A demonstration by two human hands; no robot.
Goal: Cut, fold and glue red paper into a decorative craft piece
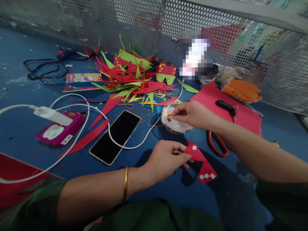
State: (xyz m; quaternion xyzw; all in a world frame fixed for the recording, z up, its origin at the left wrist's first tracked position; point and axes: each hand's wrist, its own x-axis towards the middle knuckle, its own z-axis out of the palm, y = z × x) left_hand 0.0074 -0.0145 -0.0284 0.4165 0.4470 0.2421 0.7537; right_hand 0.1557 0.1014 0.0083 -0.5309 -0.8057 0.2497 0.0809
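Note:
Pinched between the thumb and fingers of my left hand (168, 158) is a folded piece of red paper (203, 165) with small white squares on it, held above the blue table. Farther up, the fingertips of my right hand (190, 112) are pressed together over a round, white-topped container (176, 126). Small yellow and red bits (169, 118) lie on its top, under those fingertips. Whatever the right fingers grip is too small to make out. Scissors with a red handle (218, 144) lie below my right forearm, partly hidden.
A phone (115, 136) lies left of my hands, crossed by a white cable (131, 148). Farther left stands a purple power socket (51, 131) with a white charger plugged in. Red and green paper scraps (130, 77) are heaped before a perforated metal panel (134, 19). Red sheet (250, 118) sits right.

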